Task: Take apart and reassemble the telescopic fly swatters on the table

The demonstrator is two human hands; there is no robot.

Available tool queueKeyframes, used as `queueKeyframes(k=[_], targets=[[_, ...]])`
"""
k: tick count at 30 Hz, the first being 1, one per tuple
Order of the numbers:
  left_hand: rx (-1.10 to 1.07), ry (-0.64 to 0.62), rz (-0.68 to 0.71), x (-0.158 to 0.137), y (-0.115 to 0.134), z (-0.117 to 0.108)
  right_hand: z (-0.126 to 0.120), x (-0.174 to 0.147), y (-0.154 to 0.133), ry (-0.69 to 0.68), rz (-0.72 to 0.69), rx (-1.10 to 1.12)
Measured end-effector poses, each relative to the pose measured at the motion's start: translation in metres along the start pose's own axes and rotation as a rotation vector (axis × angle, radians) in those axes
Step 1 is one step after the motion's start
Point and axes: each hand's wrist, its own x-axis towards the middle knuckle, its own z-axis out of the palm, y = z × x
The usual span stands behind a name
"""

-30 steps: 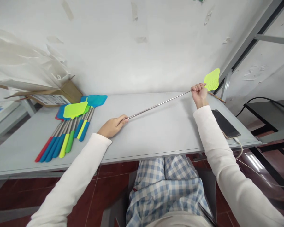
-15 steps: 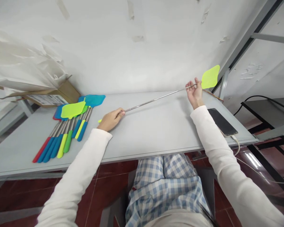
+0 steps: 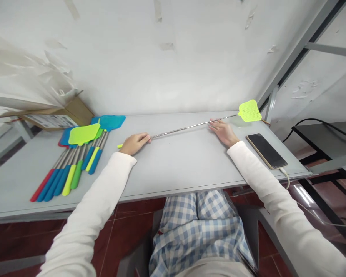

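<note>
An extended telescopic fly swatter [image 3: 250, 110] with a yellow-green paddle and thin metal rod stretches across the grey table. My left hand [image 3: 135, 143] is closed around its handle end, and only a bit of the yellow grip shows past the palm. My right hand [image 3: 223, 132] has its fingers stretched out, palm down, beside the rod short of the paddle; its fingertips touch or nearly touch the metal. To the left lies a row of collapsed fly swatters [image 3: 84, 134] with red, blue, yellow and green handles, their paddles overlapping.
A smartphone [image 3: 267, 151] with a white charging cable lies at the table's right side. An opened cardboard box [image 3: 72, 111] with white plastic sits at the back left. The white wall [image 3: 173, 77] rises behind the table [image 3: 173, 169], and a metal frame stands at the right.
The swatter's paddle end has come down toward the table. My right hand has turned palm down and moved left along the rod, away from the paddle. My left hand keeps its hold.
</note>
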Motion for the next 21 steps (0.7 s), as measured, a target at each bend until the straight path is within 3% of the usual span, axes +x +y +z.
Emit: queueKeyframes(k=[7, 15, 21], targets=[[-0.047, 0.003, 0.102, -0.003, -0.004, 0.000, -0.016, 0.011, -0.027, 0.193, -0.240, 0.251], [0.047, 0.138, 0.208, 0.003, -0.010, 0.005, -0.034, 0.030, -0.042, 0.316, -0.395, 0.151], [0.091, 0.143, 0.155, 0.002, -0.019, -0.003, -0.039, 0.037, -0.050, 0.334, -0.474, 0.064]])
